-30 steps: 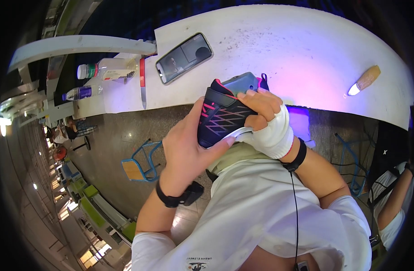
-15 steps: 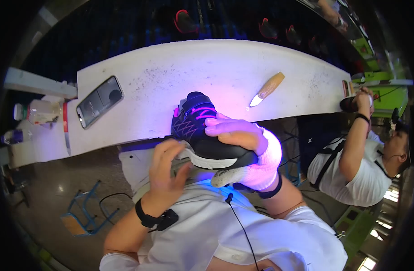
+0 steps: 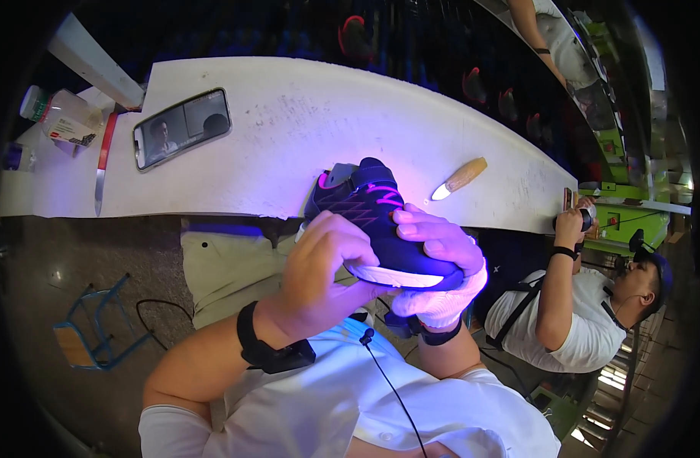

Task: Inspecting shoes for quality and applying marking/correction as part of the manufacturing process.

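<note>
A black sneaker (image 3: pixel 359 200) with pink laces and a white midsole is in front of me at the near edge of the white bench (image 3: pixel 289 99), under violet light. My right hand (image 3: pixel 441 256), in a white glove with bare fingertips showing, wraps over the toe. My left hand (image 3: pixel 323 259), bare, is closed against the near side of the sole, its thumb along the lower edge and its fingers on the upper. Just beyond the toe lies a short blade with a wooden handle (image 3: pixel 464 175).
A phone (image 3: pixel 183 128) rests on the bench at left. Beside it are a red-handled knife (image 3: pixel 103 160) and a clear bottle (image 3: pixel 69 118). Dark shoes with red edges (image 3: pixel 356 40) stand beyond the bench. A co-worker (image 3: pixel 567 305) sits at right; a blue-framed stool (image 3: pixel 102 328) stands at lower left.
My left hand has come from beside the sole onto the shoe and closed on it. The shoe and my right hand have shifted slightly right in the picture, as the whole view has turned.
</note>
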`<state>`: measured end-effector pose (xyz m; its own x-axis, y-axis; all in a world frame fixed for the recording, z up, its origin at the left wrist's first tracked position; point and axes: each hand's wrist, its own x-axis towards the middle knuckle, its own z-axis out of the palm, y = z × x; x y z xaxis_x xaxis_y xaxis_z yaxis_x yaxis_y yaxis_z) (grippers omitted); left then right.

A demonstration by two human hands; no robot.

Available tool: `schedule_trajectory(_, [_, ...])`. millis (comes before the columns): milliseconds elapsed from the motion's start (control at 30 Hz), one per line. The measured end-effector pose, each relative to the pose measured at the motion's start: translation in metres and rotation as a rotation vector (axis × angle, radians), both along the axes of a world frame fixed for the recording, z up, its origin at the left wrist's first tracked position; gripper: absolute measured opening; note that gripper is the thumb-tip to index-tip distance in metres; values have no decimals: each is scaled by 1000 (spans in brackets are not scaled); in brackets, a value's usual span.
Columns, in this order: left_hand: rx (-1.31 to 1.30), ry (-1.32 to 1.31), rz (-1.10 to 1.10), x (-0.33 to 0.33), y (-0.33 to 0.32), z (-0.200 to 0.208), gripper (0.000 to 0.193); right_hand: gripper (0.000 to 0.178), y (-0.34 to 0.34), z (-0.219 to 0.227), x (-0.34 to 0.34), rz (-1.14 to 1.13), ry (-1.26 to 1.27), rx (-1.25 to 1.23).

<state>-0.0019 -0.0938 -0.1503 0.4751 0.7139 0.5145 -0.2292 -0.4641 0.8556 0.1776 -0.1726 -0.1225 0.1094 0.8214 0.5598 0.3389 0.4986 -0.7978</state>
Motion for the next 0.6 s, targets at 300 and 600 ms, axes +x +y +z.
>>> schedule_trajectory(300, [403,500,114,25,18,-1,51,53,-31,-54,30,-199,596,10])
schedule_trajectory(600, [565,678,-287,67,43,20,48,57,-66,-25,71,-468,-326,-460])
